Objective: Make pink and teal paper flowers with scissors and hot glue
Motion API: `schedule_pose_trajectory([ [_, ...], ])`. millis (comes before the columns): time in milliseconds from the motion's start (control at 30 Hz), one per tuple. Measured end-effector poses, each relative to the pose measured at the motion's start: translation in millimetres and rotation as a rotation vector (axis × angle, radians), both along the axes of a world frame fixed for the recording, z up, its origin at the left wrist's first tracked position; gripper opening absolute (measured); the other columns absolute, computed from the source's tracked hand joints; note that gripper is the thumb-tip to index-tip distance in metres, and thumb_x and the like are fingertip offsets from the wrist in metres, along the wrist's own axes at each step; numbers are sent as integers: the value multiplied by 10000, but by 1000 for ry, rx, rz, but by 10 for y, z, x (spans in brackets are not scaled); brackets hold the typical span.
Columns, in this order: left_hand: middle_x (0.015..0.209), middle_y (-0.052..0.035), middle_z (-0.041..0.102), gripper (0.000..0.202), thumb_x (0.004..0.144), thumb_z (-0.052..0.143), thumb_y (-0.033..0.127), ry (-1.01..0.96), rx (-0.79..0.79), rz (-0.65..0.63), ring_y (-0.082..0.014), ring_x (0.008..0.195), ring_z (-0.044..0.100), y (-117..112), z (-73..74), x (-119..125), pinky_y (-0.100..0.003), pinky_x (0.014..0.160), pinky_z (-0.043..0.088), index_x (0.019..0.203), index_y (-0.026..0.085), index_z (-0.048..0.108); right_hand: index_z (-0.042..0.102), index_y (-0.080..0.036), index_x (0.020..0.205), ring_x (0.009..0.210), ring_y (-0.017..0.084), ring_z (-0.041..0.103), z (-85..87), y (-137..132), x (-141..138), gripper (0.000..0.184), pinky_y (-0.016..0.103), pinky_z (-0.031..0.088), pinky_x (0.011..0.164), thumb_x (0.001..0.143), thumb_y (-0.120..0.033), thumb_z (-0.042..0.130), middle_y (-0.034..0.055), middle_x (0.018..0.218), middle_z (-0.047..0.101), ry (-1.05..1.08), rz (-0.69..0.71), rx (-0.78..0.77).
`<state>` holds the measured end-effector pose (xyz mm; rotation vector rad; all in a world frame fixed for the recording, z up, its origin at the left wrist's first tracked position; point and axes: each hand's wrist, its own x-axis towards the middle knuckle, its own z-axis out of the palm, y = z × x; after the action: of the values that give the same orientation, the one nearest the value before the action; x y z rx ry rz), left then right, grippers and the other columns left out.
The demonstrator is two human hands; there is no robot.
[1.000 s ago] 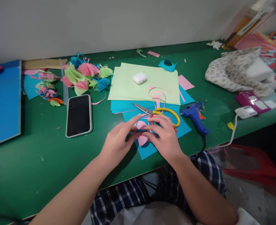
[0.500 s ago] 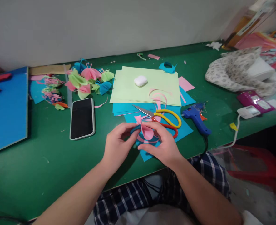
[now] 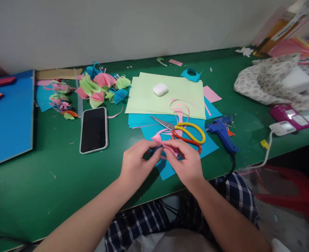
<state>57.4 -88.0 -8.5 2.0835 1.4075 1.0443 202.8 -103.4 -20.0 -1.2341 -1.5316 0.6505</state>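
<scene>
A folded pink paper piece (image 3: 157,138) is pinched between the thumb and fingers of my right hand (image 3: 189,162). My left hand (image 3: 136,162) is closed on a dark blue piece (image 3: 151,151), probably paper, mostly hidden by the fingers. The fingertips of both hands meet where pink and blue come together. Just beyond them lie open scissors (image 3: 189,131) with yellow and red handles, on pink cuttings and blue paper sheets (image 3: 208,145). Pale green sheets (image 3: 141,99) carry a white earbud case (image 3: 160,89).
Paper butterflies or flowers (image 3: 104,78) in pink, green and blue are heaped at the back left. In front of them rests a phone (image 3: 94,131). A blue glue gun (image 3: 222,133) with a cord lies right of the scissors. Further right are a patterned cloth (image 3: 251,80) and a purple device (image 3: 289,117).
My right thumb has closed in toward my left fingertips, and both hands now pinch together. The pink piece has turned and is more covered by the fingers. The view has shifted slightly.
</scene>
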Motion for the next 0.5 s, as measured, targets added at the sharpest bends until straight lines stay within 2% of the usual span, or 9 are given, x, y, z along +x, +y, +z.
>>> schedule_pose_trajectory([
  [167, 740, 10, 687, 80, 785, 611, 220, -2, -28, 23, -81, 590, 575, -6, -3, 13, -166, 582, 451, 822, 165, 656, 629, -226, 966, 847, 140, 653, -17, 1, -32, 197, 231, 546, 749, 803, -129, 575, 6, 919, 704, -39, -12, 53],
  [300, 744, 18, 694, 104, 789, 606, 246, -81, -158, 30, -77, 580, 579, 2, 6, 12, -156, 567, 452, 835, 176, 668, 618, -219, 968, 853, 143, 659, -37, -2, -49, 205, 217, 551, 728, 784, -131, 600, 13, 936, 704, -60, -57, 62],
  [500, 767, 21, 705, 127, 796, 595, 252, -206, -362, -29, -82, 634, 623, 13, 8, 12, -137, 607, 466, 857, 180, 680, 618, -206, 984, 836, 131, 652, -92, -6, -45, 229, 226, 535, 773, 817, -70, 540, 16, 899, 708, -239, -87, 222],
])
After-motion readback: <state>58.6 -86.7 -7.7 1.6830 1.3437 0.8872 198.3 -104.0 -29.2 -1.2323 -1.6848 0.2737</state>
